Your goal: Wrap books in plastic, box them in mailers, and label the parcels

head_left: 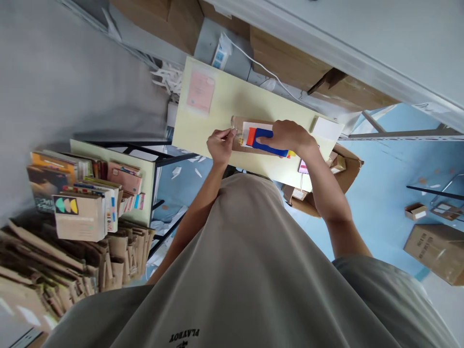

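Note:
On the pale yellow table (232, 104) lies a flat brown cardboard parcel (239, 126) with a white, red and blue item (259, 137) on top. My right hand (286, 137) lies over that item and presses it down, fingers curled on it. My left hand (220, 145) is closed in a pinch at the parcel's left end, on what looks like clear tape or film (232, 131). A pink slip (200, 92) rests at the table's far left corner.
A second small table (147, 166) at the left carries rows of books (89, 193), with stacked folded cardboard (54, 275) beside it. Brown boxes (290, 55) line the wall behind the table. An open box (344, 166) and more boxes (437, 251) sit on the blue floor.

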Tool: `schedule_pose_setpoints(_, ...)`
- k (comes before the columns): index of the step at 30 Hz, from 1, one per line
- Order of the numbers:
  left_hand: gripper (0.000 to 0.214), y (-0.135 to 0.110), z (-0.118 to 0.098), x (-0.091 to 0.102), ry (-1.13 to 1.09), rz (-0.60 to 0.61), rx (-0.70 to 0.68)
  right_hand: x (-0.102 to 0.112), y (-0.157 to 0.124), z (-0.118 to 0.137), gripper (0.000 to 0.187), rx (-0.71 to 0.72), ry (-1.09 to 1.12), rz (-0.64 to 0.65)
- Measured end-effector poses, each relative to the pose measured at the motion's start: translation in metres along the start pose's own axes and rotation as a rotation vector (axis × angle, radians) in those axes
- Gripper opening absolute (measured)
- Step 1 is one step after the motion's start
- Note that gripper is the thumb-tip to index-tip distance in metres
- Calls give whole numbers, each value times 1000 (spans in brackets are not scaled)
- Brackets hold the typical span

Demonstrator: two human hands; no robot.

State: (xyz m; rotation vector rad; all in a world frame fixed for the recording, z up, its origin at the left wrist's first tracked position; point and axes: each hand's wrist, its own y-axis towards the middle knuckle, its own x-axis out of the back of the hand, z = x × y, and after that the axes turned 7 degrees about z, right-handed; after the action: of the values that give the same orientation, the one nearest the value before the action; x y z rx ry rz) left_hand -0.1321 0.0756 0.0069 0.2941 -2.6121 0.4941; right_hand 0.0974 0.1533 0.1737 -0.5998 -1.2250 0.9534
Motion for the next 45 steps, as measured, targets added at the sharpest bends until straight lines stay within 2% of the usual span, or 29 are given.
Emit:
schedule_pose_setpoints(3,17,9,0,16,36,-26,9,9,-20,-34,77,27,22,29)
schedule_pose_setpoints(6,13,13,0,27,86,-42,18,17,-43,-76,78,-35,20,85)
schedule_pose_setpoints(9,12,14,-2,30,128,-3,-7,22,-57,-114,80,-65,50,182)
schedule_pose_setpoints(12,16,15,-5,28,163,12,-40,20,-60,-135,82,-62,99,242)
schedule_pose_setpoints(20,26,23,-3,35,188,17,-90,7,-59,-145,81,-68,90,251)
schedule_pose_setpoints(24,23,26,3,41,182,50,-59,-1,-50,-145,83,-44,96,223)
schedule_pose_setpoints(29,14,31,11,45,170,28,-32,-13,-35,-144,82,-37,148,217)
schedule_pose_setpoints(38,7,35,7,60,221,-10,-19,-27,-34,-177,69,-51,215,187)
schedule_pose_setpoints(45,8,30,5,61,210,-11,-20,-44,-27,-164,69,-85,175,104)
